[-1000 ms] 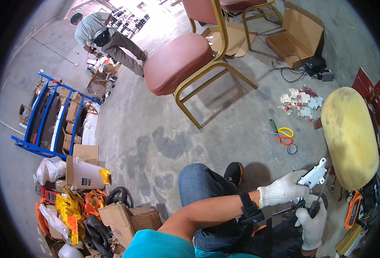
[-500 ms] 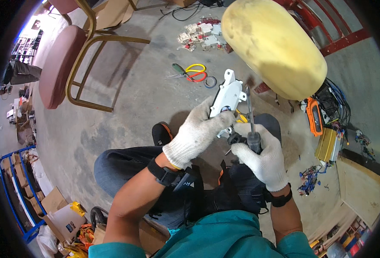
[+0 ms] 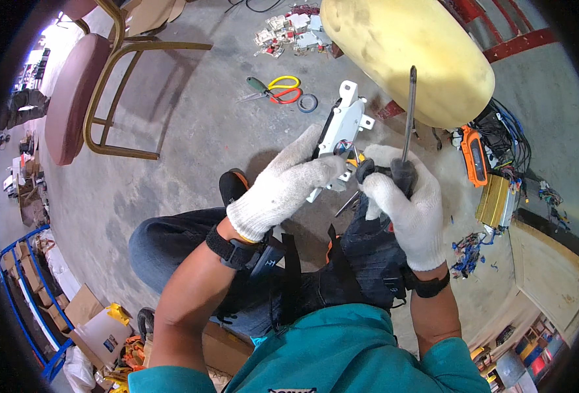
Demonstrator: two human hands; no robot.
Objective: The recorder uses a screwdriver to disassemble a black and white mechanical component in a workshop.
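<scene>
Holding white switch housing in closed left hand.
Right hand grips screwdriver, shaft now raised upright, off the housing.

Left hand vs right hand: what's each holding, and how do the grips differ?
The left hand clasps a white plastic part from the side; the right hand is wrapped in a fist around a screwdriver. The white plastic part leans up and away from the person; the screwdriver's shaft stands nearly upright, tip upward. Shared: both hands wear white knit gloves and dark wristbands, and meet close together above the lap.
</scene>
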